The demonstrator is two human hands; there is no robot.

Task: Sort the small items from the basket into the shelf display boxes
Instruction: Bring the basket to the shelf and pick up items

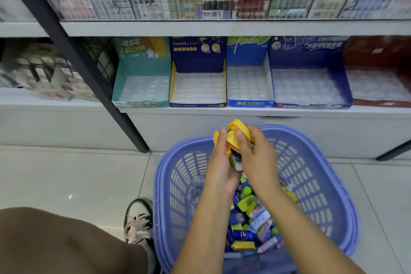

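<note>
Location: a shop aisle with a pale tiled floor (77,173) and white shelving braced by a dark post (73,51). The lower shelf (244,111) carries five display boxes side by side: teal box (121,82), navy box (198,53), blue box (246,53), dark blue box (309,55), red box (375,51). Each is lined with a clear blister tray.

A purple basket (315,184) stands on the floor just in front of the shelf base. It holds a heap of small items (246,224) in mixed colours.

Both hands are raised over the far rim of the basket. The left hand (220,169) and right hand (258,155) have their fingers (241,140) curled round one cluster of yellow items (239,131). A blue-and-white item (235,160) is wedged between the palms below it. The cluster stands steeply, long axis running from the palms up toward the shelf, upper ends pointing at the navy box.

A shoe (139,220) and a brown trouser leg (55,240) are to the basket's left.
</note>
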